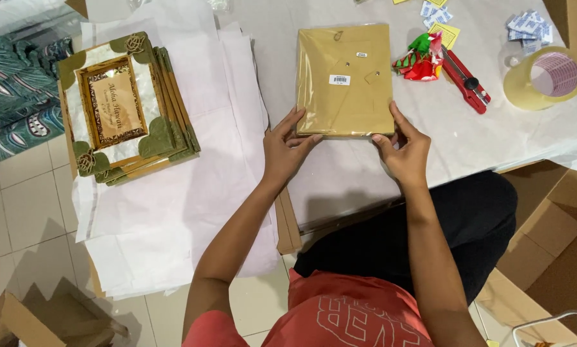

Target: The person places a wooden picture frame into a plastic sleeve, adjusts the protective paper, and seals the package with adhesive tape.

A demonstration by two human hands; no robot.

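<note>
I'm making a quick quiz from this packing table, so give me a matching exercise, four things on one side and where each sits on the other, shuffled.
Things:
1. tan wrapped frame
2. stack of decorated frames
3. red box cutter
4. roll of clear tape

Places:
A. far right of the table
B. between both hands
C. left, on white tissue paper
D. just left of the tape roll

Pairs: 1-B, 2-C, 3-D, 4-A
</note>
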